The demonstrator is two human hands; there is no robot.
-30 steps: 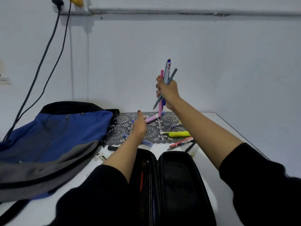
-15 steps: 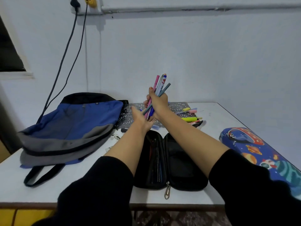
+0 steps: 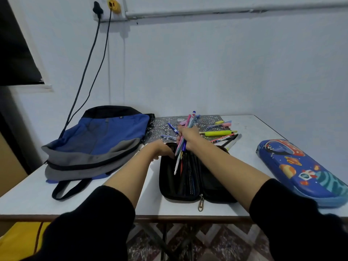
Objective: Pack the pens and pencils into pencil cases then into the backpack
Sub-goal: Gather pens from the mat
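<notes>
Now, biggest first: the backpack (image 3: 98, 140) lies flat on the table (image 3: 30, 200), well to the left of my left fingers, and I judge its turn is a long way off. The blue space-print case (image 3: 301, 172) sits well to the right of my right forearm; it lay outside my view a second ago.

The black pencil case (image 3: 180, 178) lies open right beneath both sets of fingers, with a few pens already in its left half.

What has changed is the bundle of pens (image 3: 185, 132). A second ago my right hand (image 3: 188, 136) held it high and upright against the wall. Now I have brought it down, fingers wrapped tight round its middle. The tops slant away past my knuckles and the tips dip below my fingers into the left half of the black case. So, by my reckoning, gathering is over for this handful and loading has begun.

My left hand (image 3: 162, 149) has come back off the patterned mat (image 3: 162, 127) to the far left rim of that case. Its fingers curve onto the edge, but I cannot tell whether they pinch it or merely rest there.

Beyond my right fingers the yellow highlighter (image 3: 218, 133) and other loose pens lie unpacked, so more handfuls remain.
</notes>
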